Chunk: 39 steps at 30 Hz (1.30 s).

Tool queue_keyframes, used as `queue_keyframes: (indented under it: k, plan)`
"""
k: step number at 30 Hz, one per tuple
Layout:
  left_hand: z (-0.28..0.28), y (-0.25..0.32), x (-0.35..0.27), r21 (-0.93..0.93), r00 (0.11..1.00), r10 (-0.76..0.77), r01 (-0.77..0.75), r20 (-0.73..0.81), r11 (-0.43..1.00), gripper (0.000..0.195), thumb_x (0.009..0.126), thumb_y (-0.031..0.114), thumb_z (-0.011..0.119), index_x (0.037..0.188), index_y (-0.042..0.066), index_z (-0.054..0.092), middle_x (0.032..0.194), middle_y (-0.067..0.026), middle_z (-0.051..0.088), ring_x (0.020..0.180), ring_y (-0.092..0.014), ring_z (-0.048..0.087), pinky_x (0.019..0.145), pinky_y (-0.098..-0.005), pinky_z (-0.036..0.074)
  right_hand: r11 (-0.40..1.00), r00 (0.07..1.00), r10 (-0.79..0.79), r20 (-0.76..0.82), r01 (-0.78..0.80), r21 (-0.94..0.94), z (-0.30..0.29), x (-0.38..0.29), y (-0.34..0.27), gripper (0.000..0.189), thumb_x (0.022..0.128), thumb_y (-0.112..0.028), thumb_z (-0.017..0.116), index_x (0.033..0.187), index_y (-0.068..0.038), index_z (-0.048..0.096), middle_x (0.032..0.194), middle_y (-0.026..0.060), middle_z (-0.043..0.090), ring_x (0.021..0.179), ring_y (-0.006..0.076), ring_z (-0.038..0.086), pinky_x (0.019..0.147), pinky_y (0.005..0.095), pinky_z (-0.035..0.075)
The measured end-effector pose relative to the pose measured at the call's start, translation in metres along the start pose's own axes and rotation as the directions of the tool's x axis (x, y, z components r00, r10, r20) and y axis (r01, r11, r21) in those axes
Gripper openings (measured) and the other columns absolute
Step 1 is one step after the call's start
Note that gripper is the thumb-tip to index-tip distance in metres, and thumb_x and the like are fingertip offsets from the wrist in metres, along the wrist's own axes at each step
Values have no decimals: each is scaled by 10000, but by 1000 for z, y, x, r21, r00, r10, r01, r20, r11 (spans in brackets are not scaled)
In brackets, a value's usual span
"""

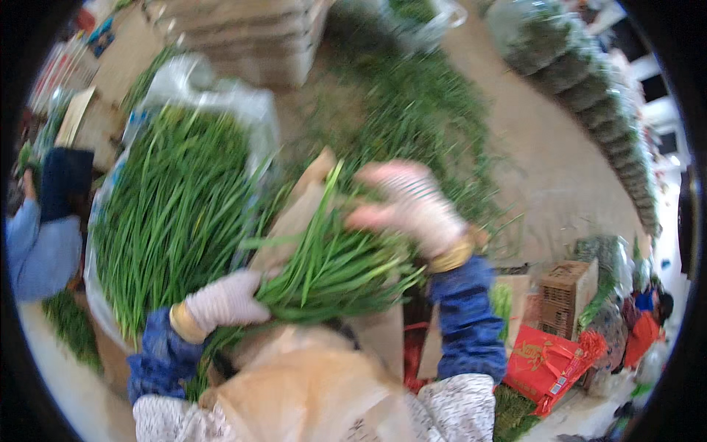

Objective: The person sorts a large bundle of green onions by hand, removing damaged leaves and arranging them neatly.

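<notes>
A bunch of green chives [337,271] lies across my lap, its leaves fanning to the right. My left hand [229,298], in a pale knit glove, grips the bunch at its left end; some of those fingers are hidden by the leaves. Just above the right part of the bunch is my right hand [411,204], in a striped glove. Its fingers are spread and blurred by motion, with nothing seen between them. To my left, a large plastic bag [259,113] stands open around a thick mass of long chives [171,215].
Loose green trimmings [425,110] cover the floor ahead. Stacked pale boxes [243,38] stand beyond the bag. Filled clear bags [580,88] line the right side. A red bag [544,359] and a brown crate [566,293] are at right. Another person's blue sleeve [44,248] shows at left.
</notes>
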<state>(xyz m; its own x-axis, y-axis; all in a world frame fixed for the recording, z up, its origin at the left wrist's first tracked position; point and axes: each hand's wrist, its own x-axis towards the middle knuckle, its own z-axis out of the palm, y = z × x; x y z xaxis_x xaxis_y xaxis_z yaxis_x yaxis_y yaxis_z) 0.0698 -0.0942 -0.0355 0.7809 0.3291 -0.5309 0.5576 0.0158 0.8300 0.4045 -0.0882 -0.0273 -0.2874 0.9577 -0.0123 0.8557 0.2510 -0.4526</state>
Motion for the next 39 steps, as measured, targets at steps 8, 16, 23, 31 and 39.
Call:
queue_keyframes:
  k: [8,16,23,31,39]
  plan:
    - [-18,58,-2,730,967,146,56,-210,681,866,734,418,759,1464,107,412,812,-194,666,705,-361,676,645,-436,536,630,956,258,-142,-55,774,15,-30,5,182,886,-104,659,1035,-9,701,873,36,705,815,109,631,746,265,519]
    - [21,36,8,971,851,477,146,-220,187,666,867,104,531,1488,311,406,729,-85,500,525,-221,547,448,-358,460,154,815,552,-174,105,982,29,-92,30,307,873,-206,688,1078,19,649,850,85,697,771,212,700,725,316,550]
    - [43,-5,15,973,890,409,134,-202,190,640,890,110,519,1467,370,424,748,-89,482,510,-201,513,451,-346,454,540,498,842,-208,-778,321,44,-141,144,549,839,-144,748,1325,15,548,1113,135,674,997,293,659,920,364,511]
    - [45,-9,8,975,901,389,131,-192,178,594,891,144,535,1439,359,462,774,-84,505,557,-196,540,457,-332,457,806,783,591,-193,-584,99,37,-111,22,638,793,-633,665,999,-33,731,1017,191,695,990,355,634,891,437,475]
    - [28,-10,15,874,869,436,-7,-235,486,658,848,127,596,1463,299,440,836,-129,548,638,-287,613,542,-393,510,827,878,430,-212,-288,483,82,-79,-8,312,827,-147,747,1086,18,691,952,115,714,894,199,665,829,318,513]
